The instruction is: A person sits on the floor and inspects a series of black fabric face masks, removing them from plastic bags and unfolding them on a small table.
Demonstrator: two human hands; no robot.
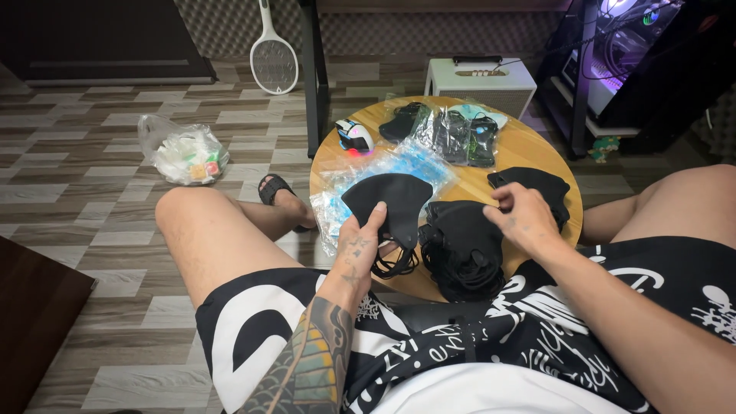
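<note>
A: Report hand states, nearest first.

B: The left hand (pixel 360 244) pinches the lower edge of a black face mask (pixel 389 201), thumb on top, fingers underneath; the mask lies flat over a clear plastic sleeve (pixel 349 192) on the round wooden table (pixel 529 149). The right hand (pixel 523 218) is curled, fingertips closed on the edge of a second black mask (pixel 540 188) at the table's right side.

A: Step in hand?

B: By judgement, sorting: one mask is being separated from the heap of black masks (pixel 464 249) at the near table edge. The next move calls for freeing the ear loops, which trail tangled below the left hand, without dragging the heap.

A: Packages, moving outward?

B: Beneath the held mask, a clear sleeve with a blue tint. Beyond it, several clear bags (pixel 460 134) holding dark masks, one with a pale blue item. Left of those, a white computer mouse (pixel 354 136) with lit accents. On the floor, left, a knotted clear bag (pixel 184 153) of small colourful boxes. Farthest, a white racket-shaped swatter (pixel 274 57) and a white amplifier box (pixel 479 80).
</note>
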